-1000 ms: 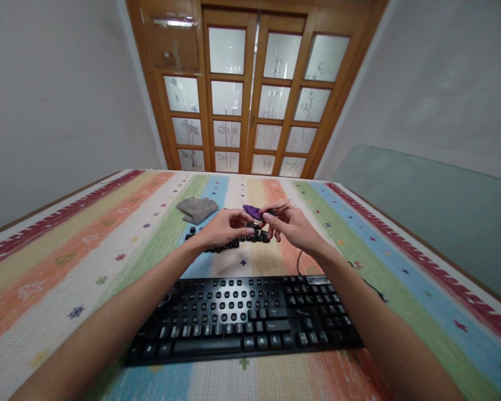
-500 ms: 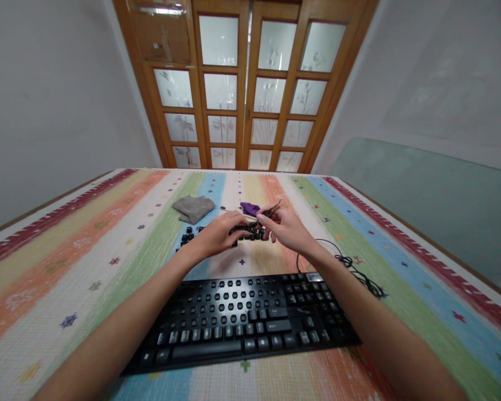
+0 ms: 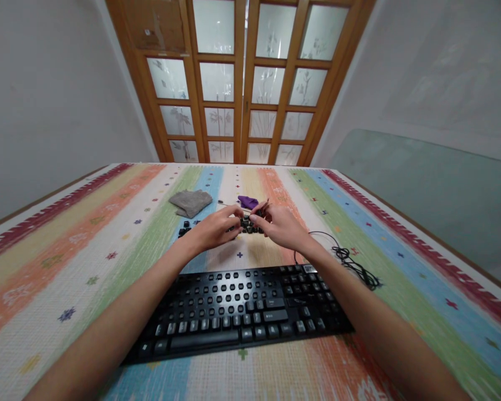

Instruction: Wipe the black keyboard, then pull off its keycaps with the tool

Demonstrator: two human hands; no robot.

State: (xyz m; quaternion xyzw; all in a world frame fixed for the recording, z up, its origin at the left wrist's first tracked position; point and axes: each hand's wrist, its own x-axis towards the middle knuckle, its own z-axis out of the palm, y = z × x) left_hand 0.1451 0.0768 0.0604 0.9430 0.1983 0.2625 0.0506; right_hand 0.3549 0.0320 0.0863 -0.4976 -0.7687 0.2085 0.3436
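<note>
A black keyboard (image 3: 227,301) lies across the table in front of me; many of its upper keys are gone, leaving bare key posts, while the lower rows and right side still have keycaps. Beyond it is a group of loose black keycaps (image 3: 250,225). Over their left part, my left hand (image 3: 217,227) is curled, with a dark keycap seemingly between thumb and fingers. Facing it, my right hand (image 3: 284,225) pinches something thin and dark, too small to make out, above the keycaps. My fingers partly hide the group.
A folded grey cloth (image 3: 190,203) lies at the back left, and a purple cloth (image 3: 247,201) sits just behind my hands. A thin stick with a dark end (image 3: 220,201) lies between them. The coiled black cable (image 3: 354,262) rests right of the keyboard. Glass-paned wooden doors (image 3: 219,81) stand behind the table.
My two hands have come down slightly toward the loose keycaps. The right hand's fingers have lowered and more keycaps show between the hands. The view has tilted a little.
</note>
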